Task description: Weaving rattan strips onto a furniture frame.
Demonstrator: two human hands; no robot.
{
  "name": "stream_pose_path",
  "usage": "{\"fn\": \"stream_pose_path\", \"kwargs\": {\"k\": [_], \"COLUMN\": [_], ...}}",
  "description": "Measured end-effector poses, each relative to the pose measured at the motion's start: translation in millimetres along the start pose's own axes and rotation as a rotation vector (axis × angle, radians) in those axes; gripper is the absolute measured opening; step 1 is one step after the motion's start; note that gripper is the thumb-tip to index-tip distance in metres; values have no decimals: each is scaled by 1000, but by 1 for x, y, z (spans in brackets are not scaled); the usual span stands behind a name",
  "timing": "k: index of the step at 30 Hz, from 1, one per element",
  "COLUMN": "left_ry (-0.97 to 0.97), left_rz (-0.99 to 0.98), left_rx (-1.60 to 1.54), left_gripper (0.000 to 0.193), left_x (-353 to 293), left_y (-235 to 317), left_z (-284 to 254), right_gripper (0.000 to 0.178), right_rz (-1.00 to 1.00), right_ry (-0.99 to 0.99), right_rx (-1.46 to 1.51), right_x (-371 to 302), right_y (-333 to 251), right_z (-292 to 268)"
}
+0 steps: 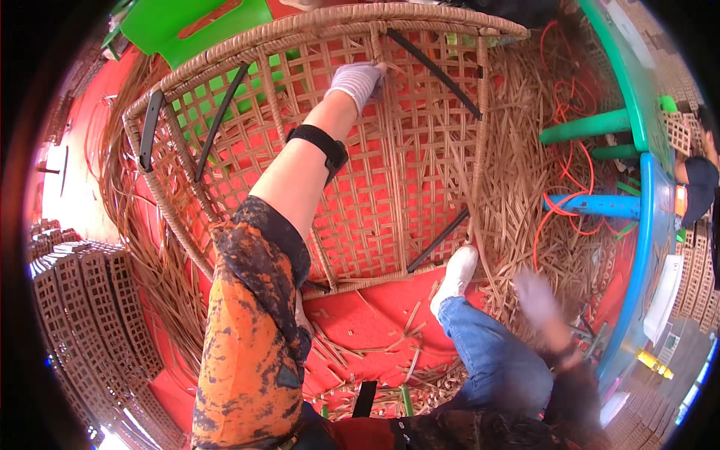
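Note:
A large woven rattan panel (352, 217) with a wrapped, curved frame stands in front of me, with open lattice inside and several dark flat bars across its corners. My left hand (358, 81), in a pale striped glove with bare fingertips, is closed on the panel's middle rib near the upper rim. A dark band circles that forearm. Low on the right, my right hand (536, 296) in a pale glove is apart from the panel, above loose strips. Motion smears its fingers, so I cannot tell what they hold.
Loose brown weaving strips (525, 165) cover the floor at right; long strands (139, 225) trail at left. A green plastic chair (187, 30) stands behind the panel. Green and blue stools (637, 217) with orange cord (574, 172) lie right. Stacked woven panels (90, 300) stand left.

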State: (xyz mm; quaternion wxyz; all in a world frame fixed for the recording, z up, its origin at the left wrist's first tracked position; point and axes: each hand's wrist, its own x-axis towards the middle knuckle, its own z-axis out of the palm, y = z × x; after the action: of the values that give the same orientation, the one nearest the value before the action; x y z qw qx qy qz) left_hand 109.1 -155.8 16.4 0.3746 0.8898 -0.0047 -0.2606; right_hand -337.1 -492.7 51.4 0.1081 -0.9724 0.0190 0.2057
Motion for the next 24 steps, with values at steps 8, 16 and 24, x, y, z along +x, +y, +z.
{"fn": "stream_pose_path", "kwargs": {"k": [8, 16, 24], "left_ry": [40, 158, -182], "left_rz": [19, 10, 78], "left_rx": [158, -286, 304], "left_gripper": [39, 44, 34], "left_x": [-17, -15, 3], "left_y": [23, 6, 31], "left_z": [4, 10, -16], "right_gripper": [32, 35, 33], "right_rz": [-174, -184, -154], "right_ry": [450, 299, 453], "right_rx": [474, 322, 19], "right_x": [343, 400, 365], "right_y": [-188, -203, -221], "right_z": [-128, -150, -171]}}
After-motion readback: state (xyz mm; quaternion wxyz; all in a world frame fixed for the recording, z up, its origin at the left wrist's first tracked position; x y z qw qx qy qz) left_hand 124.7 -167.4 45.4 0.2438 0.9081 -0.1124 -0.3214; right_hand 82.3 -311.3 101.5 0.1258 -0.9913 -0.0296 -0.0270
